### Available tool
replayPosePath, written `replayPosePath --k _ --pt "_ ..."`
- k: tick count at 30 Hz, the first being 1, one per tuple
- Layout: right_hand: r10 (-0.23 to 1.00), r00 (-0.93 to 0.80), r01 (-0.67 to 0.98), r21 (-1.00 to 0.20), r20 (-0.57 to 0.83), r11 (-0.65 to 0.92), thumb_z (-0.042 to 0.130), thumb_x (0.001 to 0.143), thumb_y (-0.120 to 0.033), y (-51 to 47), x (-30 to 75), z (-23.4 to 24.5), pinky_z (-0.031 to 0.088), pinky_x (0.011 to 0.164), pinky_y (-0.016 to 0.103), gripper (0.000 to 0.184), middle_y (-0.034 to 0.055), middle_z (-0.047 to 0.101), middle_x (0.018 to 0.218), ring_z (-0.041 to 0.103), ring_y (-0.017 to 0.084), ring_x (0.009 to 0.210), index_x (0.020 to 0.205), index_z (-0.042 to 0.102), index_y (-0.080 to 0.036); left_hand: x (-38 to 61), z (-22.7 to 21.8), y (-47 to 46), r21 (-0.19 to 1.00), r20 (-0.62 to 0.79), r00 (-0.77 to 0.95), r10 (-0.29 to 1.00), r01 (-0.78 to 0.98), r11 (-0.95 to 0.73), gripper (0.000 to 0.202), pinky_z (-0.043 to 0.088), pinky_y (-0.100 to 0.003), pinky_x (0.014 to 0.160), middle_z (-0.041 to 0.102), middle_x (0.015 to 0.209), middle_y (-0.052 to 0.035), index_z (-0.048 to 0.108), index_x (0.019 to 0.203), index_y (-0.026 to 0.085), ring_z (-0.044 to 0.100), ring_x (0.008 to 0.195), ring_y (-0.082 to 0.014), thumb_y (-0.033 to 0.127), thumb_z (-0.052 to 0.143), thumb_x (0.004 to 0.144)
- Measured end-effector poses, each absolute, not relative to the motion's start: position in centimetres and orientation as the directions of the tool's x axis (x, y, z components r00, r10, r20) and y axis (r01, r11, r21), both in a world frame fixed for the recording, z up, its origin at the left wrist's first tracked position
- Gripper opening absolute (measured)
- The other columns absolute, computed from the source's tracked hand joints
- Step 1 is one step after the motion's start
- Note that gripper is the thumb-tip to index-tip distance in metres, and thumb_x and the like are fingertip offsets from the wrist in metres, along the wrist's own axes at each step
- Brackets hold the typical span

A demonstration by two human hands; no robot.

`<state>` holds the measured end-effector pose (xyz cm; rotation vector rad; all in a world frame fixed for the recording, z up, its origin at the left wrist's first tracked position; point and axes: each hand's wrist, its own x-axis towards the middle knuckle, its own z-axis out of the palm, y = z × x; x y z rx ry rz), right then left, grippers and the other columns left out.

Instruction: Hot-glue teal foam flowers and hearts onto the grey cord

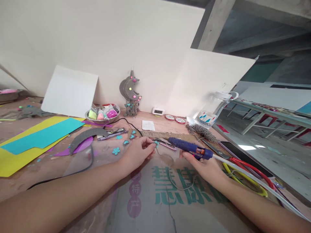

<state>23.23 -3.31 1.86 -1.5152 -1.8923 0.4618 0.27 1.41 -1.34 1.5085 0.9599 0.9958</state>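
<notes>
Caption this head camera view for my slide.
Blue glue gun in right hand points at small teal piece pinched by left hand.

The right hand (205,165) hid the grip of the glue gun (190,148); the teal piece (156,143) in the left hand (137,153) was too small to identify.

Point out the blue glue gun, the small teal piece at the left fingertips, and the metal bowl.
Blue plastic glue gun (188,148): head view, mid-barrel.
Small teal craft piece (156,142): head view, its centre.
Round metal bowl (102,121): head view, front wall.
</notes>
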Motion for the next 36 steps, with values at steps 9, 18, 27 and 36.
replayPosePath --k 9,18,27,36 --pt "0.910 -0.182 0.713 -0.588 0.372 0.383 0.049 0.083 -0.047 0.2 22.5 6.5 0.047 0.073 0.029 0.032 0.0035 0.068 0.085 0.061 0.020 0.081 0.080 0.066 -0.020 0.6 -1.1 1.2 0.991 0.104 0.346 0.932 0.045 -0.128 0.020 0.038 -0.021 0.052 0.054 0.061 0.0037 0.051 0.078 0.017 0.048 0.052 -0.0086 0.037 0.052 0.079" --pt "0.967 -0.113 0.850 -0.481 0.229 0.213 0.063 0.070 -0.046 11.9 21.1 5.7 0.046 0.067 0.029 0.037 0.0047 0.068 0.076 0.061 0.022 0.075 0.086 0.068 -0.013 0.6 -1.1 1.1 0.988 0.101 0.336 0.937 0.075 -0.133 0.018 0.041 -0.022 0.053 0.057 0.060 0.0033 0.052 0.076 0.018 0.051 0.053 -0.0094 0.035 0.051 0.079" --pt "0.987 -0.128 0.845 -0.510 0.094 0.158 0.060 0.076 -0.045 14.3 19.4 1.6 0.039 0.043 0.022 0.034 0.0029 0.059 0.048 0.049 0.011 0.040 0.075 0.062 -0.011 0.7 -0.3 1.0 0.990 0.046 0.312 0.949 0.115 -0.085 0.011 0.040 -0.022 0.053 0.056 0.062 0.0031 0.052 0.082 0.017 0.050 0.053 -0.0090 0.026 0.048 0.080" --pt "0.973 -0.155 0.910 -0.358 0.170 0.208 0.058 0.076 -0.051 12.9 21.7 2.0 0.045 0.067 0.026 0.038 0.0063 0.070 0.077 0.063 0.021 0.074 0.089 0.064 -0.016 0.5 -1.0 1.3 0.987 0.093 0.321 0.943 0.094 -0.129 0.017 0.041 -0.022 0.054 0.056 0.063 0.0024 0.055 0.087 0.016 0.050 0.054 -0.0096 0.030 0.050 0.080"
